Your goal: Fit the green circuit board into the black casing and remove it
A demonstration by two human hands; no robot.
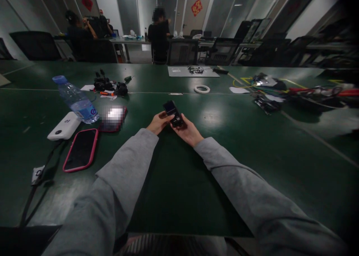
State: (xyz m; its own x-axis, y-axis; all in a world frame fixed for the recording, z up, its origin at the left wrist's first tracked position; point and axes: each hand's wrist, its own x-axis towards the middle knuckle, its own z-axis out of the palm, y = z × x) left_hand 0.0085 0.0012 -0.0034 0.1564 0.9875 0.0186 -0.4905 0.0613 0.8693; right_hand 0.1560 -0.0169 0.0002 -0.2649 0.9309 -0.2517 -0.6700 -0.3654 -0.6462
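Observation:
A small black handheld device (174,113) with a screen on top and buttons below is held over the green table (252,151), in the middle of the view. My left hand (157,122) grips its left side. My right hand (188,130) cradles it from beneath and from the right, thumb on the lower part. Both arms wear grey sleeves.
On the left lie a phone in a pink case (81,149), a white power bank (64,126) with a cable, a water bottle (76,99) and small black parts (109,86). A tape roll (202,89) and a tangle of wires (280,89) lie further back. People sit at far desks.

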